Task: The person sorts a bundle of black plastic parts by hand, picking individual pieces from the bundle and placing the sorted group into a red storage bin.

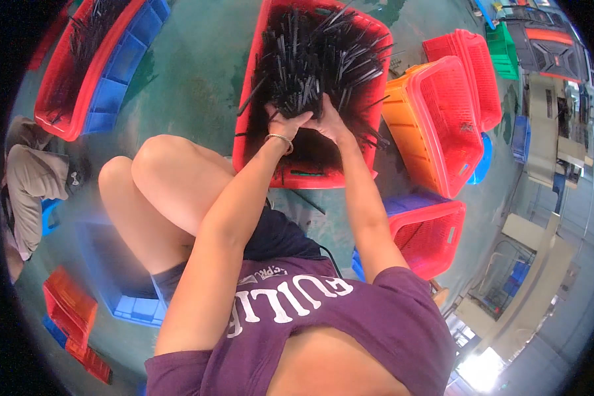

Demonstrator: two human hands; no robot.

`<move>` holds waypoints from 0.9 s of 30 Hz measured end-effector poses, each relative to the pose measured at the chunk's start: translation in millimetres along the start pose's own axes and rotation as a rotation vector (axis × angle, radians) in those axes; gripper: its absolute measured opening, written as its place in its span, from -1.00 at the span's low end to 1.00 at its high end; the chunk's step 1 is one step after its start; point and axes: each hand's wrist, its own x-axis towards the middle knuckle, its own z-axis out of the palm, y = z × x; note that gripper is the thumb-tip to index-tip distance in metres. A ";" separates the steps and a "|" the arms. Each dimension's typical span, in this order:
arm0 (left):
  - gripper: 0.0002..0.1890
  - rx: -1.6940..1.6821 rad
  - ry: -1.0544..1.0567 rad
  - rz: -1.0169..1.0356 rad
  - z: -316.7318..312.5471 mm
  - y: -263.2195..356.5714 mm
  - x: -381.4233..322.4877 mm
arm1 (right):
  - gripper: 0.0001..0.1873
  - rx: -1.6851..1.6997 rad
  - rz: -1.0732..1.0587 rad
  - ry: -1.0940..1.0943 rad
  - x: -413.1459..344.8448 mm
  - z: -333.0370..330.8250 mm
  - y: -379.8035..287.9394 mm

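Note:
Both my hands reach into a red plastic basket [376, 163] heaped with thin black strips [361, 59]. My left hand [286, 123], with a bracelet at the wrist, and my right hand [330, 119] close from both sides around the lower end of a thick bundle of black strips [299, 94]. The thumbs come near each other at the bundle's near side; most fingers are hidden behind or under it. Many strips fan out beyond the hands, and some poke over the basket's rim.
Another red basket [74, 123] with black strips stands at the upper left beside blue crates [121, 64]. Right of me are red baskets [450, 123] and an orange one [406, 114]. A blue crate [138, 309] lies left; a seated person's legs [34, 183] show far left. Machinery [549, 128] stands far right.

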 end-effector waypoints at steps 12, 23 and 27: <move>0.02 0.492 -0.172 0.348 -5.8 -39.6 14.7 | -0.12 0.245 0.028 -0.028 -19.3 -1.6 -30.6; -0.28 0.205 -0.436 0.469 11.8 87.3 -15.5 | -0.30 0.221 -0.069 0.255 -42.9 -17.1 -118.7; -0.45 -0.132 -0.639 0.385 18.4 134.4 -23.1 | -0.30 0.147 -0.228 0.203 -34.1 -32.8 -149.3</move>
